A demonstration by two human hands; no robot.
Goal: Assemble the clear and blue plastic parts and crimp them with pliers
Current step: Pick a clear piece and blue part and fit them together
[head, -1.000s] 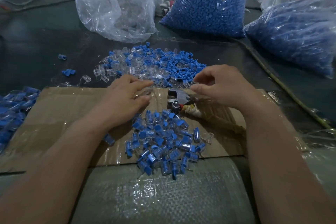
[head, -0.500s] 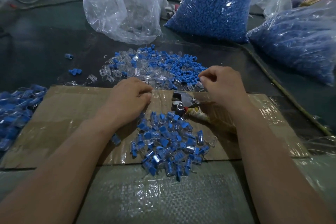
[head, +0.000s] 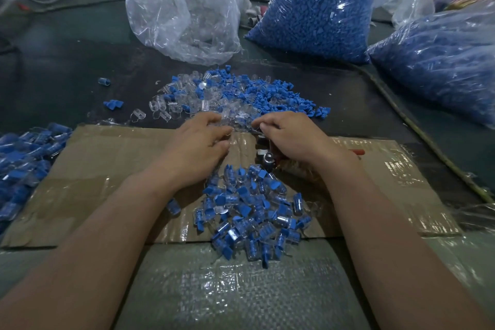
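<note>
A loose pile of clear and blue plastic parts point(head: 241, 99) lies on the dark table beyond the cardboard sheet point(head: 112, 169). My left hand point(head: 198, 144) is at the pile's near edge and pinches a clear part in its curled fingertips. My right hand point(head: 294, 136) is close beside it, fingers curled, tips pinched on a small part whose colour I cannot make out. The pliers point(head: 263, 158) lie on the cardboard, mostly hidden under my right hand. A heap of assembled clear-and-blue pieces point(head: 251, 211) sits between my forearms.
At the back stand a clear bag of clear parts point(head: 184, 8) and two bags of blue parts point(head: 316, 8) point(head: 442, 61). More assembled pieces point(head: 24, 161) lie at the left edge. A thin stick point(head: 417, 131) runs diagonally on the right. Stray parts point(head: 113, 103) dot the dark table.
My right hand has moved left from the blue parts to over the pliers' head, close to my left hand. My left hand has edged forward to the pile.
</note>
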